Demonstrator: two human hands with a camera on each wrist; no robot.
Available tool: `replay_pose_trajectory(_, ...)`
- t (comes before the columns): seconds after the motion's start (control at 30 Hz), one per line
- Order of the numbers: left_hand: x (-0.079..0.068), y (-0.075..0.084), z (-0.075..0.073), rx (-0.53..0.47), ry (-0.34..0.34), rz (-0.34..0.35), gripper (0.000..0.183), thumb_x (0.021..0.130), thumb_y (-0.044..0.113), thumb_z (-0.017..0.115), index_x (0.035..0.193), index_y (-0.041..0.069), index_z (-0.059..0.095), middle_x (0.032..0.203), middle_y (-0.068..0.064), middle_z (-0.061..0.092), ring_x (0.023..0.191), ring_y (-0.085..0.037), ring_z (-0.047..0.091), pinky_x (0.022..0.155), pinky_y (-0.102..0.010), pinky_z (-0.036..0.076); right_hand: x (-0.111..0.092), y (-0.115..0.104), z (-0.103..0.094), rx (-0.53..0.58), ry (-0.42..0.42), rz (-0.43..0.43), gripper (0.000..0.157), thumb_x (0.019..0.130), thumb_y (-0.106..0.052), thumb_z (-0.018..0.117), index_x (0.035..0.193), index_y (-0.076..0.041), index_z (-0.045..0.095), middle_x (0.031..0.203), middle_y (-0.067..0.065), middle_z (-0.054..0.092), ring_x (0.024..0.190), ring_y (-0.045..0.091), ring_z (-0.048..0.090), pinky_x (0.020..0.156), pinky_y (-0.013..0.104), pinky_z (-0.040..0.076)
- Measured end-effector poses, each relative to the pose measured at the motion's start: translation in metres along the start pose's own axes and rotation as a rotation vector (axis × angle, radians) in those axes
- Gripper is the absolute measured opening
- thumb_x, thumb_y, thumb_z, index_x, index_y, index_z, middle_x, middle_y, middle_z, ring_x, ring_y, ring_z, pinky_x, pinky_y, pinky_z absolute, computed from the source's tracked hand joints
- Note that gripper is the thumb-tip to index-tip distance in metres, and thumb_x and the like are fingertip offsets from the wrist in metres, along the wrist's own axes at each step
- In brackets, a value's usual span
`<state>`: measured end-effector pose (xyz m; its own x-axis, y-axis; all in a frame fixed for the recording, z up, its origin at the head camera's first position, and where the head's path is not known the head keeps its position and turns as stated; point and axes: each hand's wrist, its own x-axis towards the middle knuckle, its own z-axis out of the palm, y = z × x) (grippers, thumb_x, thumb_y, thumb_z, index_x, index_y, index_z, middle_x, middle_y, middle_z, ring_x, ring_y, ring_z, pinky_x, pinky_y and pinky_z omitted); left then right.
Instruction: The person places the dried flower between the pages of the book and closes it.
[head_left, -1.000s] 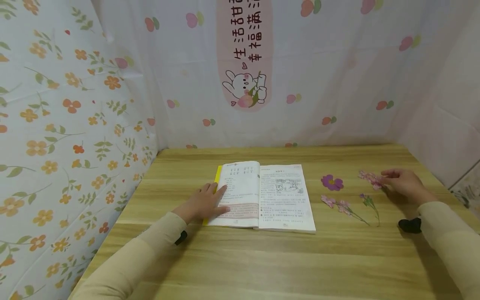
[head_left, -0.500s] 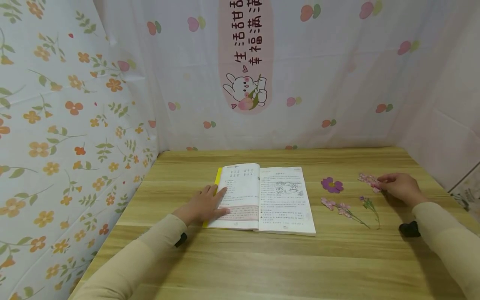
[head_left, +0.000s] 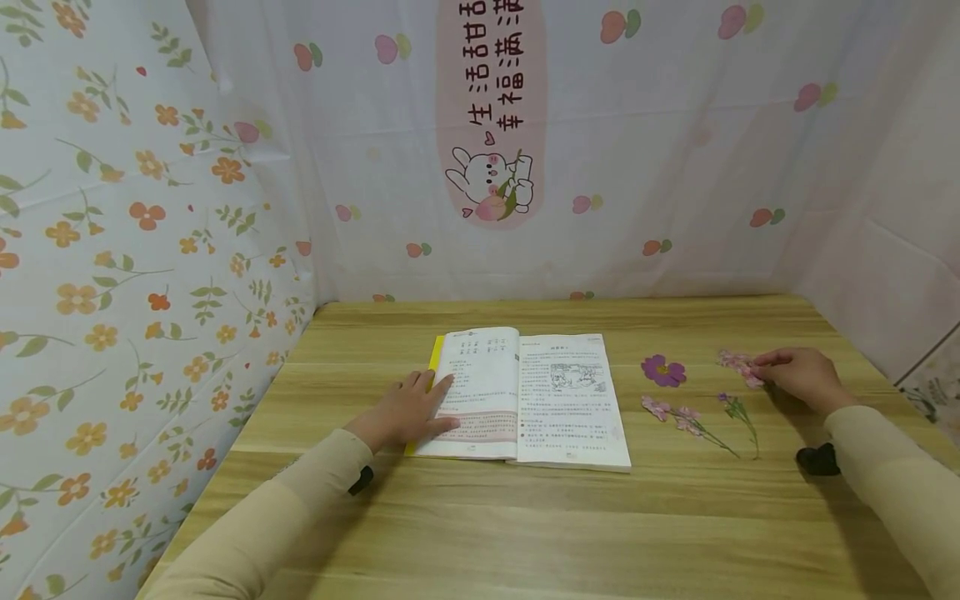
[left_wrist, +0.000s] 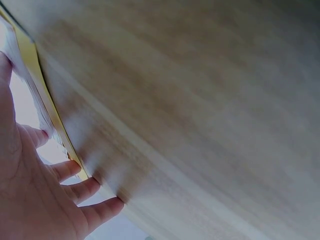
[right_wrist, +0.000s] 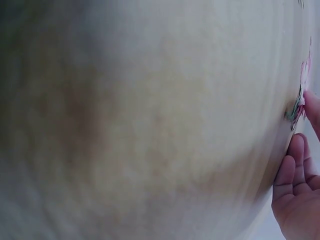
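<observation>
Pink clustered flower sprig (head_left: 738, 364) lies just left of the right hand (head_left: 804, 379), which pinches its edge; left hand (head_left: 405, 408) rests spread, well apart.

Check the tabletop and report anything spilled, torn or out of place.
No spill or tear shows. Mildly odd: the flat purple flower right of the open white-paged paper book shows no stem, while the neighbouring pink-blossomed sprig has a long thin one.
</observation>
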<state>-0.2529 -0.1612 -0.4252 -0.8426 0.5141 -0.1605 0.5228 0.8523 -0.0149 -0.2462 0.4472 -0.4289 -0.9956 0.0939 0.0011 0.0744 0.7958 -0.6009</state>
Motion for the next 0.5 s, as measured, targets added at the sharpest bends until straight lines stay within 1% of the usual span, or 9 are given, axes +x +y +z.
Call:
replay_pose_trajectory(0.07,0.0002,-0.0004,0.0005,0.003,0.002,0.003,0.083,0.094,0.065,0.044,0.155,0.012,0.026,0.149,-0.021,0.031,0.134,-0.039,0.032,0.101,-0.055,0.036,-0.0002,0.0001,-0.0004,0.008,-0.003,0.005,0.047,0.097,-0.033,0.058,0.114,0.011,0.063,0.106,0.026,0.065,0.102,0.045,0.053,0.077,0.047,0.041)
replay_pose_trajectory(0.13,0.0003,-0.0007,0.0009,0.006,0.003,0.007,0.083,0.094,0.066,0.043,0.155,0.012,0.026,0.149,-0.021,0.031,0.134,-0.039,0.032,0.101,-0.055,0.036,-0.0003,0.0002,-0.001,0.018,-0.009,0.012,0.049,0.098,-0.035,0.057,0.114,0.011,0.063,0.103,0.022,0.066,0.098,0.039,0.055,0.076,0.045,0.041)
replay_pose_trajectory(0.2,0.0005,-0.001,0.0012,0.006,0.003,0.01,0.083,0.094,0.066,0.042,0.155,0.012,0.026,0.149,-0.021,0.031,0.134,-0.039,0.032,0.101,-0.055,0.037,0.0,0.0006,-0.0019,0.029,-0.006,0.019,0.05,0.098,-0.037,0.057,0.114,0.01,0.063,0.1,0.017,0.068,0.091,0.027,0.058,0.073,0.038,0.043)
replay_pose_trajectory(0.3,0.0005,-0.001,0.0007,0.004,0.0,0.011,0.083,0.094,0.066,0.042,0.155,0.012,0.025,0.149,-0.021,0.031,0.135,-0.039,0.032,0.101,-0.055,0.036,0.0001,0.0009,-0.0041,0.082,-0.01,0.029,0.053,0.097,-0.039,0.058,0.115,0.011,0.061,0.097,0.01,0.068,0.083,0.01,0.056,0.068,0.03,0.045)
replay_pose_trajectory(0.37,0.0003,-0.0008,0.0001,-0.003,0.001,0.011,0.083,0.094,0.066,0.043,0.155,0.012,0.026,0.149,-0.021,0.031,0.135,-0.039,0.032,0.101,-0.055,0.036,0.0005,0.0013,-0.0057,0.139,-0.009,0.035,0.053,0.097,-0.038,0.058,0.116,0.012,0.06,0.094,0.001,0.067,0.079,0.002,0.055,0.066,0.025,0.048)
replay_pose_trajectory(0.43,-0.0002,-0.0007,-0.0005,-0.009,-0.004,0.009,0.083,0.094,0.065,0.043,0.155,0.012,0.025,0.149,-0.021,0.031,0.135,-0.039,0.031,0.102,-0.056,0.035,0.0006,0.0011,-0.0072,0.231,-0.019,0.041,0.053,0.097,-0.036,0.059,0.117,0.013,0.057,0.091,-0.008,0.065,0.078,-0.002,0.057,0.067,0.023,0.051)
replay_pose_trajectory(0.5,-0.0006,-0.0006,-0.0008,-0.013,-0.007,0.007,0.083,0.094,0.065,0.043,0.155,0.012,0.025,0.15,-0.022,0.03,0.135,-0.039,0.031,0.102,-0.056,0.035,0.0013,0.0008,-0.0081,0.311,-0.019,0.052,0.05,0.097,-0.035,0.06,0.118,0.011,0.057,0.088,-0.017,0.063,0.076,-0.005,0.059,0.068,0.021,0.053)
